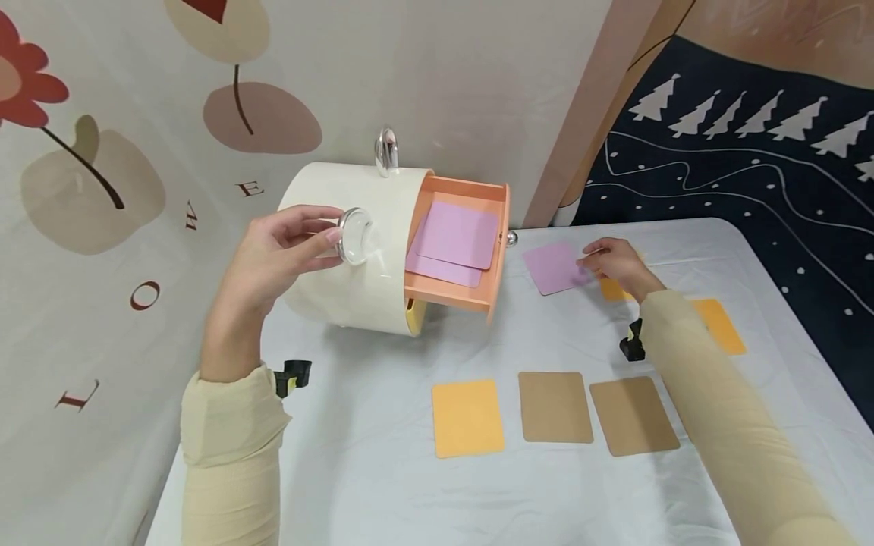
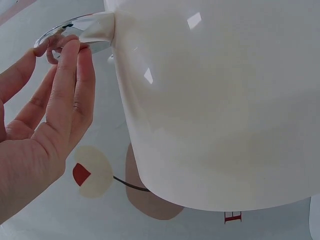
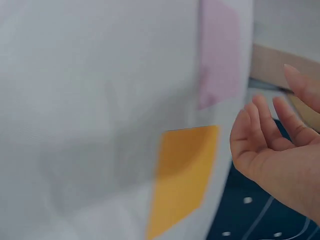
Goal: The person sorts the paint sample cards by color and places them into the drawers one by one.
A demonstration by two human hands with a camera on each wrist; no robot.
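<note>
A white rounded drawer box (image 1: 341, 296) stands at the back of the table, its orange drawer (image 1: 447, 294) pulled out to the right. Two purple cards (image 1: 457, 235) lie overlapped inside that drawer. My left hand (image 1: 273, 246) pinches a shiny chrome ring (image 2: 97, 27) that sticks out from the box, thumb on one side and fingers on the other. Over the right part of the table hovers my right hand (image 1: 617, 265), fingers loosely bent with nothing between them. Its fingertips overlap the edge of a loose purple card (image 1: 551, 268) in the head view.
A second chrome ring (image 1: 386, 152) rises from the box, and a yellow drawer edge (image 1: 415, 317) shows beneath the orange one. Nearer lie a yellow card (image 1: 467, 418) and two brown cards (image 1: 555, 407). More yellow cards (image 1: 720, 326) lie around the right arm.
</note>
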